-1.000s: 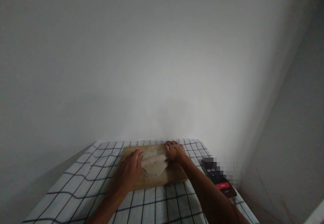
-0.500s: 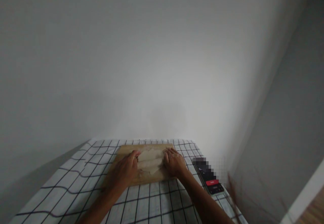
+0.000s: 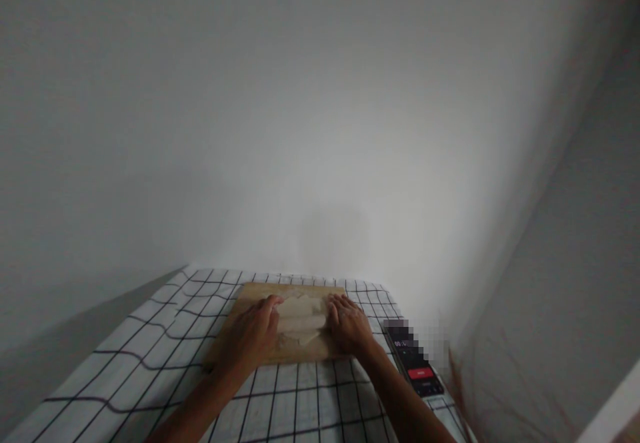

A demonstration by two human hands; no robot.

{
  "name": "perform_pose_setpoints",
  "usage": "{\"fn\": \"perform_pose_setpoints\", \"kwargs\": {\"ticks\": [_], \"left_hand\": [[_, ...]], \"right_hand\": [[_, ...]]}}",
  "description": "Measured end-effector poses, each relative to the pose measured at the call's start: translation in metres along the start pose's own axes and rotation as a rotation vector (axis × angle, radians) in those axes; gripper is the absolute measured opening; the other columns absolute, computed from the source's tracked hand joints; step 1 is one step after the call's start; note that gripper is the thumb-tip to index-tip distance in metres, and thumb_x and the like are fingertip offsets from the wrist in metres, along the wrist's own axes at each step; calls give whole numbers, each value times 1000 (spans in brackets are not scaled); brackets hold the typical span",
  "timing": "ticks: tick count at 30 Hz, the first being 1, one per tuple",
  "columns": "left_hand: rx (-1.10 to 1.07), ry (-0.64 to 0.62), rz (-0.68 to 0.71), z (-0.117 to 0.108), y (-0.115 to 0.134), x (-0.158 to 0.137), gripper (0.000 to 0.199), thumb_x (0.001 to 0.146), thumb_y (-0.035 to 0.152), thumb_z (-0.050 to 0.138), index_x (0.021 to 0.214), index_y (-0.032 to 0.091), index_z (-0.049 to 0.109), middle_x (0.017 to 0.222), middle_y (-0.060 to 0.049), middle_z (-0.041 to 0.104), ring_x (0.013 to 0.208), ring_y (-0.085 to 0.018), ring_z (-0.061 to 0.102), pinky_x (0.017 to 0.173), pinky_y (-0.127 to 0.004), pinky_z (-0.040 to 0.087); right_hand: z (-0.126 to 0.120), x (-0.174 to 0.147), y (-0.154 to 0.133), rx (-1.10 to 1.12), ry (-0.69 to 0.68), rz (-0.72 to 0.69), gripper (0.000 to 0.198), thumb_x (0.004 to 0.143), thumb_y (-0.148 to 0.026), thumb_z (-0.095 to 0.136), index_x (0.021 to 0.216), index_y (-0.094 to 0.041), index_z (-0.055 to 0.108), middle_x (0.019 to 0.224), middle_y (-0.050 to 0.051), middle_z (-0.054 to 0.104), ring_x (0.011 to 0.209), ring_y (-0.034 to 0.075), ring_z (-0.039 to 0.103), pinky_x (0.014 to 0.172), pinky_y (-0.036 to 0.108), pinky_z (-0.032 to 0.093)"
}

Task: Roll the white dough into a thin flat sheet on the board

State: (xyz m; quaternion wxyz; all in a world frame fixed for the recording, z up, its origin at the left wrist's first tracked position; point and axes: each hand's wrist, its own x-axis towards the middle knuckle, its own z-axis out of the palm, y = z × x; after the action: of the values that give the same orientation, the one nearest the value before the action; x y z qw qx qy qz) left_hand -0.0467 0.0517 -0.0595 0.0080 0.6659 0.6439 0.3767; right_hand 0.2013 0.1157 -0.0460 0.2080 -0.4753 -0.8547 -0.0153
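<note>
white cloth (image 3: 295,409), crossed by dark lines and rippled at left, runs back toward a plain pale wall (image 3: 320,129). on it lies my flat wooden board (image 3: 257,289), bearing a thin, ragged-edged pale sheet (image 3: 300,305). a pale, rounded bar (image 3: 301,323) lies across the sheet between my left hand (image 3: 257,326) and right hand (image 3: 350,326); whether either closes round its end, i cannot tell. a dark phone (image 3: 420,373) lies at right.

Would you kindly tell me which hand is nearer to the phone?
Right. The right hand is left of the phone, at the right side of the board; the left hand is farther, at the board's left.
</note>
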Motion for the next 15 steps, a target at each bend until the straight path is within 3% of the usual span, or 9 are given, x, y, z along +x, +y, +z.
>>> {"fn": "perform_pose_setpoints", "kwargs": {"ticks": [4, 8, 15], "left_hand": [[1, 35, 22, 2, -2, 0, 36, 103, 26, 32, 121, 18, 62, 125, -12, 72, 118, -23, 67, 105, -37, 47], [-12, 66, 25, 4, -3, 1, 37, 104, 30, 30, 118, 20, 63, 124, -10, 72, 118, -23, 66, 105, -38, 47], [-28, 74, -74, 3, 1, 2, 40, 105, 36, 30, 116, 21, 65, 122, -10, 74, 114, -25, 69, 100, -38, 49]], "right_hand": [[1, 31, 4, -23, -78, 20, 52, 111, -34, 21, 133, -21, 66, 148, 6, 60, 143, 19, 49, 120, 39, 38], [2, 55, 6, -61, -166, -5, 52, 111, -33, 20, 139, -19, 61, 149, 10, 59, 142, 19, 49, 117, 37, 41], [11, 89, 5, -125, -204, -1, 41, 108, -34, 32, 131, -25, 65, 133, 12, 67, 124, 26, 63, 102, 45, 52]]}}
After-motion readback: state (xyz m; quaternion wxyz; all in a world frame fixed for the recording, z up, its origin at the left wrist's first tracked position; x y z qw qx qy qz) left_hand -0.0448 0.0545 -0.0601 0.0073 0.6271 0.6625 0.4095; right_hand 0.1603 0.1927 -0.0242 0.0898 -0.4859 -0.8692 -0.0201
